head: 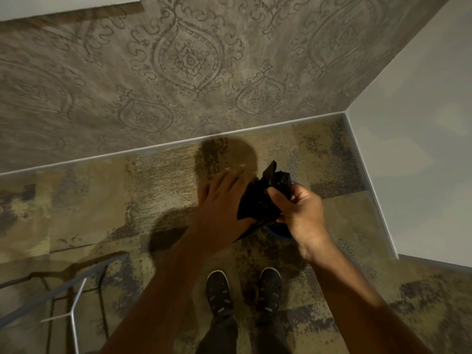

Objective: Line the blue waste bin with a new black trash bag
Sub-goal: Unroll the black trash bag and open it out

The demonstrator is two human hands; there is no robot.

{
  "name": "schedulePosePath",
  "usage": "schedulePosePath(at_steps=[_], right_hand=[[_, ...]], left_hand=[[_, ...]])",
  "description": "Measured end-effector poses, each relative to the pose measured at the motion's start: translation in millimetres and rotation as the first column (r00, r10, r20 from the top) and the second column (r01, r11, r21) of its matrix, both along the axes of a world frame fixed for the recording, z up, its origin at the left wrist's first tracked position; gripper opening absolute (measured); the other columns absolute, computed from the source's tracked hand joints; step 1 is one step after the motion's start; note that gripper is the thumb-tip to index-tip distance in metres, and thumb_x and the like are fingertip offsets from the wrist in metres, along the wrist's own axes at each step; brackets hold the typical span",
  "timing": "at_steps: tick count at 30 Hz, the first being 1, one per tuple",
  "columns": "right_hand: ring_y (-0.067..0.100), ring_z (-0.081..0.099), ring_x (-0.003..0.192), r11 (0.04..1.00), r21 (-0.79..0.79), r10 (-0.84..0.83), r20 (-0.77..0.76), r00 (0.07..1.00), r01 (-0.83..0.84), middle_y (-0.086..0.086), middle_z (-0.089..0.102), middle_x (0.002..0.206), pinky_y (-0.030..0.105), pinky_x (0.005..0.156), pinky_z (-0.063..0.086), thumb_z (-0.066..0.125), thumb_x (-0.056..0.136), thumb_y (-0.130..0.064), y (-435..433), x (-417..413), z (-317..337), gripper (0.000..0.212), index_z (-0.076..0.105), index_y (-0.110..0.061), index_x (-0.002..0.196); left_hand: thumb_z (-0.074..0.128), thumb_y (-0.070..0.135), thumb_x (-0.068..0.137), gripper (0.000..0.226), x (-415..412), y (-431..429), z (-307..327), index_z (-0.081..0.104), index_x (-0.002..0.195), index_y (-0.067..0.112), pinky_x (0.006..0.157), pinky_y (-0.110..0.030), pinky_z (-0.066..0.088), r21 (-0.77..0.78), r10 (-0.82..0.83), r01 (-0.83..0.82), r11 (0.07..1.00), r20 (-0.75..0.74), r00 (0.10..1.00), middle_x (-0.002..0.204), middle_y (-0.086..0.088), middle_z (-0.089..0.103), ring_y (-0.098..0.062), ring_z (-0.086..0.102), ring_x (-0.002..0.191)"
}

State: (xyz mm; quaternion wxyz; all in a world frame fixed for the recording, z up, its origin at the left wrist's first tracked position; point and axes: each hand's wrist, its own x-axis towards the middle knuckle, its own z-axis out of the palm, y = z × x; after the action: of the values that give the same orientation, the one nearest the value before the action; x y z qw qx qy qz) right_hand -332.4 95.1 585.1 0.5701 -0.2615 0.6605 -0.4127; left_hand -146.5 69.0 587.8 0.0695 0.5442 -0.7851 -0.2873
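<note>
A: Judging by the crumpled folds, the black trash bag is taken to be thin film: light, limp, probably slippery, easily torn if it is snagged. It is held bunched between both hands, above the blue waste bin.

B: Grip noted?

A: The right hand is clenched on the upper wad, thumb pressed into the plastic. The left hand is laid against the bag's other side, fingers spread; whether those fingers are closed on the film cannot be told, as the hand is blurred.

B: Where should hold be taken?

A: At the open mouth, it is judged, one layer in each hand, so the layers can be parted. The mouth edge is not made out in the bundle.

B: Bin?

A: Only arcs of blue rim are seen beneath the hands. No liner is seen over them.

B: Surroundings?

A: A mottled carpet is underfoot, near a corner of patterned wallpaper and a plain wall. A metal frame stands at lower left, well apart. Shoes are planted just short of the bin.
</note>
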Motion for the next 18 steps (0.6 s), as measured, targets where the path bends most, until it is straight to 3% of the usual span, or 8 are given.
schedulePosePath(at_steps=[3,5,7,9,11,14,17,18], right_hand=[[0.022,0.081,0.090,1.000,-0.007,0.012,-0.001,1.000,-0.012,0.002,0.084,0.096,0.034,0.069,0.067,0.073,0.098,-0.016,-2,1,4,0.012,0.076,-0.011,0.109],[0.031,0.080,0.089,1.000,-0.007,0.017,-0.043,0.999,-0.018,0.007,0.083,0.094,0.049,0.074,0.066,0.074,0.097,-0.020,-2,0,3,0.011,0.076,-0.012,0.105],[0.043,0.077,0.085,1.000,-0.017,0.017,-0.094,0.995,-0.019,0.017,0.080,0.089,0.061,0.075,0.061,0.077,0.095,-0.027,-3,-1,3,0.011,0.076,-0.016,0.091],[0.042,0.070,0.072,1.000,-0.024,0.007,-0.123,0.992,-0.010,0.024,0.073,0.080,0.059,0.068,0.060,0.080,0.091,-0.031,-2,-2,4,0.022,0.069,-0.019,0.075],[0.033,0.064,0.071,1.000,-0.030,-0.001,-0.103,0.995,-0.002,0.028,0.068,0.078,0.050,0.067,0.054,0.082,0.089,-0.031,-2,-4,4,0.025,0.068,-0.017,0.074],[0.038,0.065,0.076,0.999,-0.030,-0.016,-0.049,0.999,0.015,0.041,0.067,0.092,0.049,0.069,0.050,0.080,0.091,-0.028,-1,-8,4,0.030,0.069,0.000,0.087],[0.037,0.063,0.073,0.999,-0.035,-0.038,-0.036,0.999,0.037,0.045,0.063,0.090,0.048,0.068,0.049,0.080,0.089,-0.033,2,-12,2,0.048,0.060,0.010,0.086],[0.036,0.063,0.072,0.998,-0.037,-0.042,-0.036,0.998,0.041,0.045,0.062,0.088,0.048,0.068,0.049,0.081,0.088,-0.034,2,-13,3,0.052,0.058,0.012,0.087]], left_hand=[[0.069,0.050,0.088,0.062,-11,-5,2,0.053,0.144,0.028,0.116,-0.038,0.010,-0.065,-0.010,0.007,0.998,-0.047,0.999,0.151,0.005,0.055,-0.020,0.037,0.149],[0.068,0.041,0.092,0.028,-14,-10,4,0.070,0.116,0.029,0.112,-0.039,0.018,-0.065,-0.012,0.009,0.998,-0.050,0.999,0.109,0.008,0.072,-0.018,0.063,0.117],[0.068,0.035,0.094,0.009,-12,-13,2,0.074,0.096,0.028,0.103,-0.039,0.034,-0.049,-0.042,0.038,0.998,-0.080,0.996,0.081,0.018,0.060,-0.010,0.064,0.079],[0.070,0.026,0.094,0.007,-9,-13,-2,0.077,0.093,0.023,0.080,-0.025,0.047,-0.040,-0.025,0.018,0.999,-0.179,0.984,0.079,0.019,0.055,0.004,0.050,0.066],[0.070,0.019,0.094,0.007,-6,-11,-2,0.076,0.096,0.017,0.069,-0.011,0.036,-0.018,0.057,-0.062,0.998,-0.220,0.974,0.086,0.014,0.056,0.004,0.048,0.070],[0.068,0.019,0.095,0.006,1,-10,-3,0.071,0.092,0.016,0.060,-0.009,0.038,0.051,0.285,-0.281,0.958,-0.214,0.934,0.085,0.005,0.063,-0.005,0.055,0.071],[0.069,0.023,0.095,0.008,10,-14,-9,0.071,0.088,0.018,0.057,-0.010,0.041,0.140,0.474,-0.454,0.880,-0.203,0.857,0.076,0.009,0.064,-0.002,0.060,0.068],[0.069,0.024,0.094,0.009,14,-16,-13,0.070,0.086,0.019,0.059,-0.017,0.042,0.170,0.534,-0.507,0.845,-0.203,0.821,0.074,0.009,0.064,-0.006,0.061,0.067]])
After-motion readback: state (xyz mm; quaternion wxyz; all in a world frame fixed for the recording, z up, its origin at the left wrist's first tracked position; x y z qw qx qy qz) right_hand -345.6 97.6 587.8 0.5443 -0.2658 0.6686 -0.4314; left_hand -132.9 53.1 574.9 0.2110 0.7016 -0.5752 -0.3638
